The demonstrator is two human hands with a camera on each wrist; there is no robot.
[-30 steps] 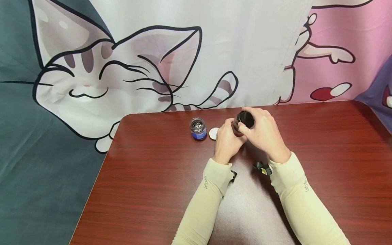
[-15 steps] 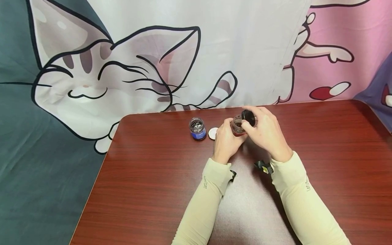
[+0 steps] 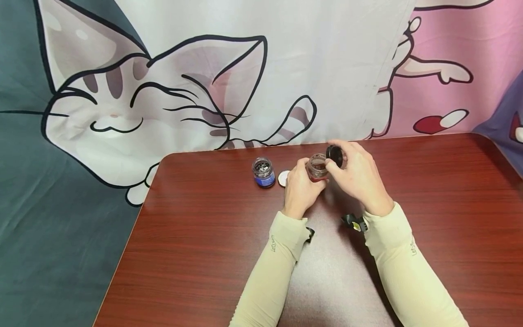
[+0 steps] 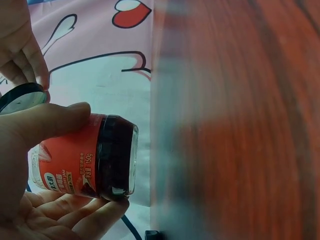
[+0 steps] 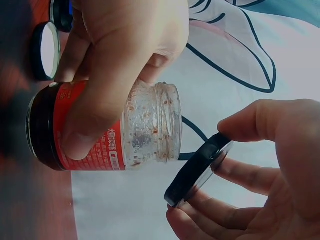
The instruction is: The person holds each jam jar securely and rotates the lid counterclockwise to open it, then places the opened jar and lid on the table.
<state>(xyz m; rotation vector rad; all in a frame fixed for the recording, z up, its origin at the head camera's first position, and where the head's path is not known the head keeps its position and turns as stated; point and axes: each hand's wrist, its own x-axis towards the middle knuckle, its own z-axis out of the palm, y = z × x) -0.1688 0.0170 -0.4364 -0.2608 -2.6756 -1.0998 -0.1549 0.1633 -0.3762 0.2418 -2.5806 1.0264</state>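
In the head view my left hand grips a glass jar with a red label near the table's far edge. In the right wrist view the label wraps its middle, smears and specks coat the bare glass near the mouth, and the base is dark. My right hand pinches a black screw lid by its rim. Tilted on edge, the lid stands just right of the jar's open mouth, with a gap between them. The left wrist view shows the lid's pale side.
Left of the hands stands a second open glass jar with a blue label and dark contents. A lid lies between the two jars, white inside up. The reddish-brown table ends at a cartoon-printed curtain.
My right hand has lifted the black lid off the jar's mouth and moved it right, tilting it on edge. The mouth, covered earlier, now shows. The left hand keeps its grip.
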